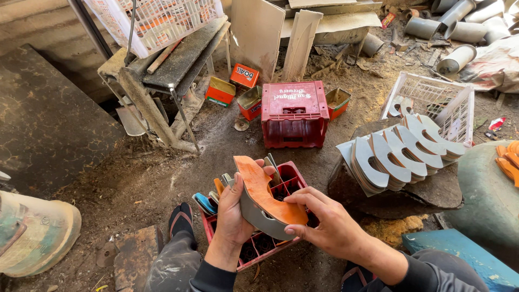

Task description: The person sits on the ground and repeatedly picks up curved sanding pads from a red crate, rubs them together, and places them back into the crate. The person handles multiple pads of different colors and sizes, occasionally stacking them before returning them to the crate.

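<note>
Hands are gripping a curved orange-faced, grey-edged sole-shaped piece (263, 197) above the red compartmented plastic crate (281, 181) on the dirt floor: left hand (233, 213) clamping its left edge, right hand (324, 224) pinching its lower end. Stacked grey curved pieces (397, 157) are lying to the right.

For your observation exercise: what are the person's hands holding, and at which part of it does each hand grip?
Both hold one curved orange-faced sole-shaped piece. The left hand grips its left edge near the upper end; the right hand pinches its lower right end.
</note>
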